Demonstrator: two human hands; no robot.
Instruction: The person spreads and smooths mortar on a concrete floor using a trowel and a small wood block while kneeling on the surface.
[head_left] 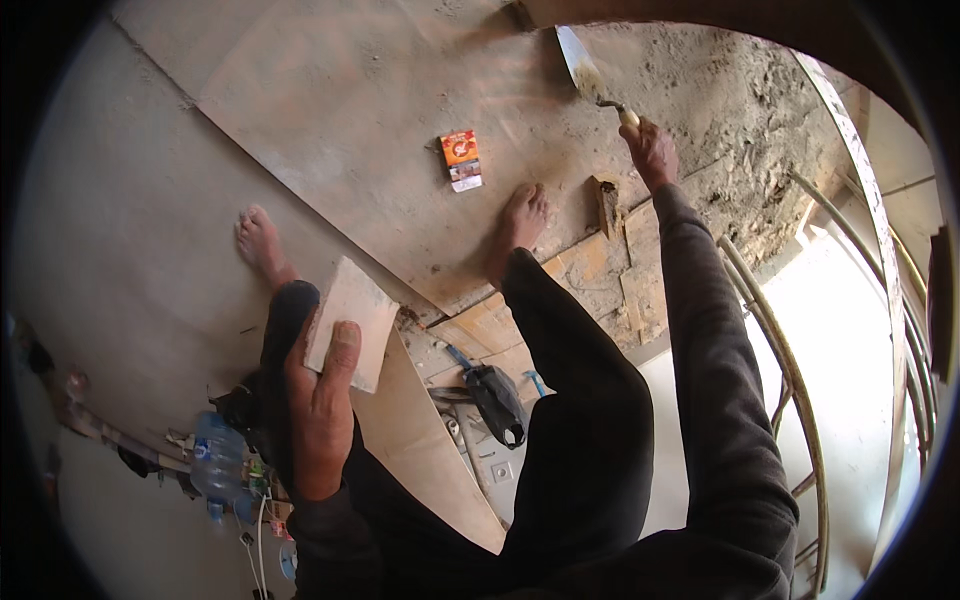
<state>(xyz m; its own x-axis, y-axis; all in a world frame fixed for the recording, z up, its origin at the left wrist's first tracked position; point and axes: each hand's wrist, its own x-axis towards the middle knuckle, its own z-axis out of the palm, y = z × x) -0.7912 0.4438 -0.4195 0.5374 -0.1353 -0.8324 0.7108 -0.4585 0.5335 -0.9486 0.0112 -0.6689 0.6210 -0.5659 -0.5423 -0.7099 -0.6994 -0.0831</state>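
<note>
- The left hand of the person grips a pale slab, flat and with four straight sides. The thumb lies across its face; the other fingers are mostly hidden, so their exact position cannot be told.
- This slab is held up in front of the left leg, tilted, with one corner pointing away from the body and grey marks along its right edge.
- The right hand is stretched far out, with its fingers closed around the light handle of a trowel.
- The trowel blade is metallic, with a greyish smear near the neck – its tip is close to the far edge of a dusty brown board. Whether the blade touches the surface cannot be told.
- An orange pack with a white end lies on the board, between its long left edge and the trowel.
- The bare right foot rests near the near edge of the board; the left foot is beyond the long left edge, on a grey surface.
- A small wooden block is at the near edge, between the right foot and the right forearm.
- Rough, crumbly material spreads to the right of the right hand.
- Lower down there are a dark bag – beside the right leg – and a clear bluish bottle, left of the left hand.
</note>
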